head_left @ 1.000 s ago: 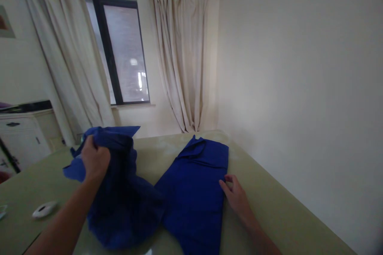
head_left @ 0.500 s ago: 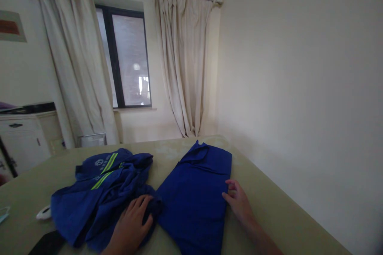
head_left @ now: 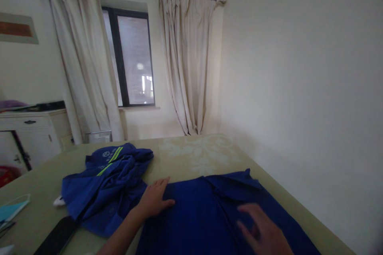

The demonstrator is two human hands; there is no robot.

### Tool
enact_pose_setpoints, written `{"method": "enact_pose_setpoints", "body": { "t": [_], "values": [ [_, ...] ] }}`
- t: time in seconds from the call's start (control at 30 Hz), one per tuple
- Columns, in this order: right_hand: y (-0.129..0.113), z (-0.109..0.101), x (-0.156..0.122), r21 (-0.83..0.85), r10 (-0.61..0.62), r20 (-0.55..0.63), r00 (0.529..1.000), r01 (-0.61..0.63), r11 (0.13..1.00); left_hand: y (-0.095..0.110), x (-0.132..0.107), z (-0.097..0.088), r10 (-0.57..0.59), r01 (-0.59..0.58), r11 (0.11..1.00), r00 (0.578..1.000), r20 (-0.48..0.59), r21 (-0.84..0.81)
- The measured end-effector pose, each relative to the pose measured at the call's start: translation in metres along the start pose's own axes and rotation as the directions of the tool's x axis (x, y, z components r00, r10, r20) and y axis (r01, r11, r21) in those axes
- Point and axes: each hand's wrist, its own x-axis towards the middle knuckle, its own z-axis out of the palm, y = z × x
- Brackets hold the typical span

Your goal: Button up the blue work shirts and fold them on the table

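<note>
A plain dark-blue garment (head_left: 191,211) lies spread on the table in front of me, with creases and a raised fold at its far right. My left hand (head_left: 155,199) rests at its far left edge, fingers stretched out and thumb apart. Over the garment's right part is my right hand (head_left: 263,229), slightly blurred, its thumb and forefinger apart with nothing visible between them. To the left sits a crumpled blue work jacket (head_left: 104,191) with yellow-green reflective strips and white printing; my left wrist is close to it.
A black phone-like object (head_left: 56,237) and a light-blue face mask (head_left: 13,211) lie on the table (head_left: 185,155) at left. Something small and white (head_left: 59,201) pokes out beside the jacket. A wall (head_left: 299,107) runs along the right side, and a white cabinet (head_left: 36,135) stands at far left.
The plain garment has come nearer and now spreads wider to the right. My left hand has moved from the jacket to its far edge; my right hand has come nearer, over the cloth.
</note>
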Motion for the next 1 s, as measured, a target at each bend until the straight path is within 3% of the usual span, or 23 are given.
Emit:
{"method": "enact_pose_setpoints", "body": {
  "t": [0.07,0.1,0.2,0.27,0.33,0.43,0.53,0.6,0.7,0.77,0.8,0.83,0.9,0.93,1.0],
  "values": [
    [0.016,-0.029,0.047,-0.19,-0.041,-0.104,0.994,0.02,0.982,0.013,0.013,0.0,-0.028,0.029,1.0,0.995,0.1,-0.012],
    [0.025,-0.04,0.069,-0.278,-0.046,-0.087,0.995,0.02,0.96,0.016,0.018,-0.001,-0.042,0.044,0.999,0.991,0.128,-0.016],
    [0.047,-0.053,0.117,-0.349,0.033,0.109,0.994,0.007,0.937,0.02,0.028,-0.007,-0.031,0.034,0.999,0.992,0.125,-0.021],
    [0.051,-0.05,0.134,-0.349,0.024,0.167,0.986,0.037,0.937,0.021,0.031,-0.015,-0.017,0.019,1.0,0.997,0.074,-0.017],
    [0.042,-0.049,0.148,-0.374,-0.011,0.128,0.992,0.058,0.926,0.023,0.035,-0.03,-0.018,0.018,1.0,1.0,-0.007,-0.011],
    [0.005,-0.069,0.184,-0.416,-0.073,-0.008,0.997,0.063,0.907,0.026,0.046,-0.078,-0.064,0.067,0.998,0.979,-0.191,0.01],
    [-0.046,-0.112,0.232,-0.436,-0.186,-0.227,0.956,0.071,0.897,0.033,0.053,-0.153,-0.086,0.112,0.993,0.893,-0.441,0.033],
    [-0.076,-0.141,0.257,-0.439,-0.242,-0.349,0.905,0.071,0.896,0.041,0.046,-0.201,-0.006,0.078,0.994,0.754,-0.657,0.081],
    [-0.1,-0.167,0.268,-0.44,-0.301,-0.405,0.864,0.105,0.892,0.051,0.019,-0.244,0.103,-0.004,0.992,0.631,-0.769,0.129],
    [-0.098,-0.168,0.258,-0.44,-0.321,-0.387,0.865,0.133,0.888,0.05,-0.003,-0.244,0.133,-0.079,0.991,0.608,-0.783,0.107],
    [-0.092,-0.164,0.248,-0.441,-0.328,-0.366,0.871,0.147,0.885,0.047,-0.014,-0.236,0.143,-0.125,0.989,0.627,-0.766,0.082],
    [-0.082,-0.158,0.236,-0.44,-0.327,-0.34,0.882,0.158,0.884,0.043,-0.025,-0.223,0.15,-0.169,0.984,0.669,-0.728,0.048],
    [-0.054,-0.139,0.201,-0.426,-0.299,-0.289,0.91,0.158,0.891,0.031,-0.047,-0.183,0.16,-0.221,0.974,0.801,-0.577,-0.038],
    [-0.036,-0.127,0.178,-0.391,-0.246,-0.264,0.933,0.129,0.911,0.024,-0.06,-0.158,0.155,-0.21,0.975,0.874,-0.46,-0.072],
    [0.006,-0.1,0.125,-0.285,-0.141,-0.149,0.979,0.094,0.954,0.014,-0.091,-0.103,0.116,-0.145,0.981,0.971,-0.207,-0.129]
  ]
}}
